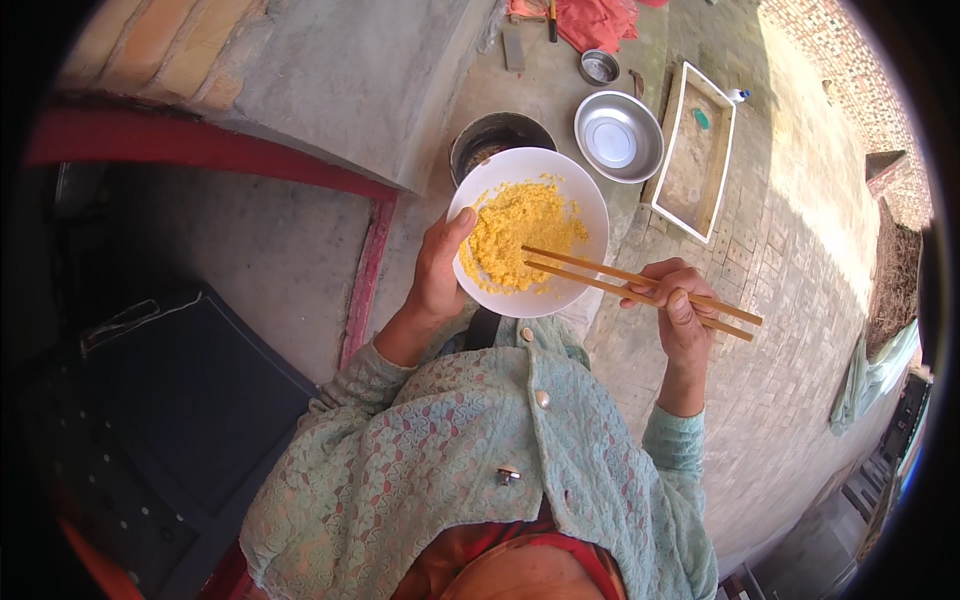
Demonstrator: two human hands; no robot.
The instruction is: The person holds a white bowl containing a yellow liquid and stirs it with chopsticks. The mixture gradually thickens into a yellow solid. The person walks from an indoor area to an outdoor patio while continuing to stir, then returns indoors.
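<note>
My left hand (438,268) grips the near left rim of a white bowl (590,200), thumb over the inside edge. Crumbly yellow food (515,228) covers much of the bowl's bottom, with loose bits up its far wall. In my right hand (680,305) is a pair of wooden chopsticks (600,275), held between thumb and fingers. Their tips reach into the yellow crumbs near the bowl's middle. The bowl is held up in front of my body and partly covers a dark pot behind it.
Behind the bowl stands the dark pot (500,128). Right of it are a metal basin (613,138), a small metal bowl (599,67) and a white-rimmed rectangular trough (720,150). A red cloth (597,22) lies at the far side. A red-framed doorway (365,270) is at my left.
</note>
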